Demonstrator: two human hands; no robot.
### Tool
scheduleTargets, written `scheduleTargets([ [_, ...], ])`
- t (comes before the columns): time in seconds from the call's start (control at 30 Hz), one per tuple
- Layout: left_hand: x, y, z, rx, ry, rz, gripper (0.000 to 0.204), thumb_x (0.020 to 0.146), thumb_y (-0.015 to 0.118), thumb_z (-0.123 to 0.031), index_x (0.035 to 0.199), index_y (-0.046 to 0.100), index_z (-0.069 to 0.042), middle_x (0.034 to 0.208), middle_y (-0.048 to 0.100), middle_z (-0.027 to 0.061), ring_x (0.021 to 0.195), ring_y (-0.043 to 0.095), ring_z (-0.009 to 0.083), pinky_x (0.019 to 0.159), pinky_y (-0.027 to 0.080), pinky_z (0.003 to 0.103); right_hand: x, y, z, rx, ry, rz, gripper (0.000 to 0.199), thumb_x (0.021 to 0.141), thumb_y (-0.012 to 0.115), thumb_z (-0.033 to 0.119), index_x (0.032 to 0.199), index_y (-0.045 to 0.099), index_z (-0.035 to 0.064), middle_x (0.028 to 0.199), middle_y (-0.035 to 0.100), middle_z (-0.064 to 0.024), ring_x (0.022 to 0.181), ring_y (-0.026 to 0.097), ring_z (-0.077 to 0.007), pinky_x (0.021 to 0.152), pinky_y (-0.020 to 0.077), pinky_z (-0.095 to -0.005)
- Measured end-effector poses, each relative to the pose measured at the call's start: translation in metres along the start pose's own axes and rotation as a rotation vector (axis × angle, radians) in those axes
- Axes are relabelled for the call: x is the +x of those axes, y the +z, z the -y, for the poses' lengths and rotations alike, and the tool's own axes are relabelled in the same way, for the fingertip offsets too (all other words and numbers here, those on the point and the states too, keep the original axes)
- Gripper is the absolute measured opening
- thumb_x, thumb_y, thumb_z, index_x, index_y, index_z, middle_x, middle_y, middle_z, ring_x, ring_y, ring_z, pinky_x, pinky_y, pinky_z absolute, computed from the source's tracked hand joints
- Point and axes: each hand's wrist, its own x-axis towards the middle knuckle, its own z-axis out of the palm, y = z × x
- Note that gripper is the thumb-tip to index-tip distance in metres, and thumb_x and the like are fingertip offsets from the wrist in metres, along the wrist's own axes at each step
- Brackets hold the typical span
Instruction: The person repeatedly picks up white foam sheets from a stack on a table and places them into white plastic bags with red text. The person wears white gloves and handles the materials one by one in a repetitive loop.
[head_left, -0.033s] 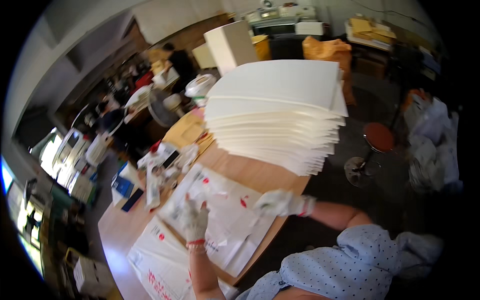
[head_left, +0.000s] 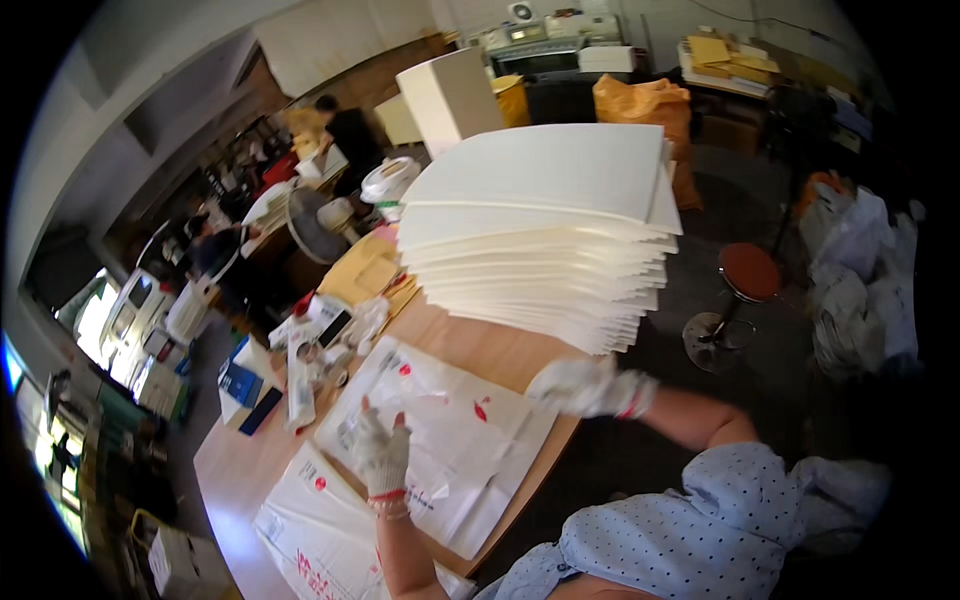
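A flat white plastic bag (head_left: 465, 415) with red printed marks lies on the wooden table in front of me. My left hand (head_left: 378, 450), in a white knit glove with a red cuff, rests over its left part with thumb and fingers apart. My right hand (head_left: 578, 388), gloved the same way, is at the bag's right edge near the table's rim. Its fingers are blurred, so I cannot make out whether they grip anything. Another printed white bag (head_left: 315, 525) lies at the lower left, partly beneath my left forearm.
A tall stack of white sheets (head_left: 540, 235) covers the table's far end. Small clutter, a blue-and-white box (head_left: 247, 385) and brown envelopes (head_left: 362, 270) line the left edge. On the right stands a round stool (head_left: 749, 273). Other people work at the far left.
My right hand has shifted slightly right and upward, away from the bag's middle. The left hand stays spread over the bag, and the whole view has moved a little.
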Motion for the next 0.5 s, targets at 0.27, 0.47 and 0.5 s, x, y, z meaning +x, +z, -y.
scheduleTargets([
  [0.27, 0.003, -0.023, -0.082, -0.487, 0.372, 0.031, 0.055, 0.073, 0.068, -0.004, 0.124, 0.046, -0.002, 0.097, 0.059, 0.0105, 0.085, 0.059, 0.0220, 0.076, 0.048, 0.034, 0.022, -0.268, 0.014, -0.831, 0.498, 0.006, 0.078, 0.075, 0.068, 0.036, 0.136, 0.031, 0.0053, 0.120, 0.053, -0.0195, 0.112, 0.051, -0.0365, 0.094, 0.0426, -0.0382],
  [0.47, 0.013, 0.002, -0.184, -1.054, 0.267, 0.642, 0.037, 0.086, 0.059, -0.011, 0.120, 0.047, -0.003, 0.104, 0.061, 0.0108, 0.093, 0.061, 0.0211, 0.083, 0.048, 0.033, 0.044, -0.308, -0.015, -0.488, 0.441, -0.092, 0.028, 0.089, 0.051, 0.028, 0.108, 0.057, 0.0075, 0.099, 0.063, -0.0150, 0.092, 0.060, -0.0310, 0.076, 0.0481, -0.0359],
  [0.5, 0.016, 0.011, -0.199, -1.239, 0.252, 0.677, 0.036, 0.088, 0.057, -0.016, 0.120, 0.047, -0.004, 0.106, 0.060, 0.0104, 0.094, 0.060, 0.0216, 0.083, 0.048, 0.033, 0.059, -0.296, 0.000, -0.807, 0.413, -0.077, 0.024, 0.090, 0.049, 0.026, 0.103, 0.059, 0.0082, 0.098, 0.063, -0.0142, 0.089, 0.061, -0.0303, 0.073, 0.0487, -0.0362],
])
